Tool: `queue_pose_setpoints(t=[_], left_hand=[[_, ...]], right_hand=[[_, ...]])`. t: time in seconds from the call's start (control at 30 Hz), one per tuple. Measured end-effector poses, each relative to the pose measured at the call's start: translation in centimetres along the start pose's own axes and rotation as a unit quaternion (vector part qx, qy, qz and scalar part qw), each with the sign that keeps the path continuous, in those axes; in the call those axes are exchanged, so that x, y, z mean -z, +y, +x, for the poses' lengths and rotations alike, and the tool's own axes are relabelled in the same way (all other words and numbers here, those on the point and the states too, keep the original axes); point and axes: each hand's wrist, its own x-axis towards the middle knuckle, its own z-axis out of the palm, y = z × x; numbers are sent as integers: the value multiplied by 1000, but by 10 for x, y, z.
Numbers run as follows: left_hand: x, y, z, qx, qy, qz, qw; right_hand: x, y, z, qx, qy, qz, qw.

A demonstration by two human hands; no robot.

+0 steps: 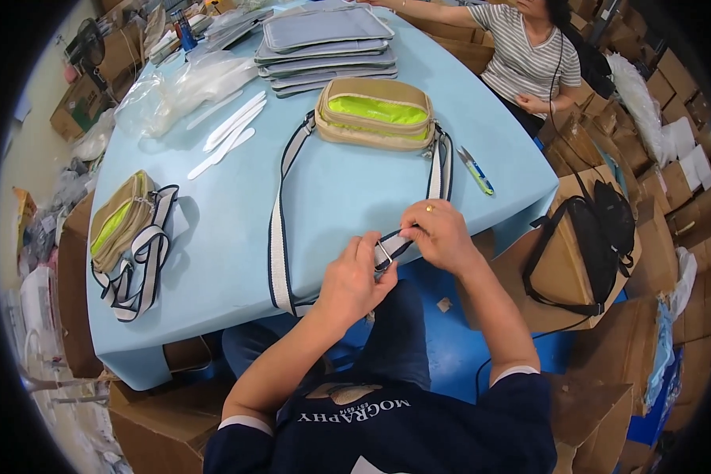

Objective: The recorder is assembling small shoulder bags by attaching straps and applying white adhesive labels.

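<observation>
A tan bag [375, 136] with a lime-green lining lies on the blue table, its zipped mouth gaping. Its white-and-navy striped strap [278, 237] runs down both sides toward me. At the table's near edge my left hand [351, 276] is closed on the strap beside a metal slide buckle [384, 251]. My right hand [441, 234] pinches the strap just right of that buckle, wearing a ring. A second, similar tan bag [123, 217] rests at the left, its striped strap bunched next to it.
Thread snips [475, 171] lie right of the bag. Behind are stacked grey panels [328, 47], white strips [233, 126] and clear plastic bags [174, 91]. A seated person [529, 63] is at the far right. A black bag [573, 253] sits on cardboard, right of the blue table [221, 213].
</observation>
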Motion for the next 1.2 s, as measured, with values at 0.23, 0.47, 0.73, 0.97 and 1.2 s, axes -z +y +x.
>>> queue_pose_setpoints(t=[0.23, 0.47, 0.73, 0.97, 1.2], left_hand=[[21, -11, -19, 7, -19, 49, 999], [41, -5, -7, 51, -92, -20, 994], [69, -14, -7, 266, -153, -430, 849], [78, -6, -21, 248, -138, -285, 915], [71, -15, -53, 262, -129, -267, 919]], right_hand=[[7, 34, -6, -28, -5, -43, 999], [-5, -41, 11, 115, -57, 93, 987], [-17, -63, 10, 185, -92, -18, 978], [-16, -59, 9, 162, -119, 13, 979], [-6, 28, 20, -70, 102, -53, 991]])
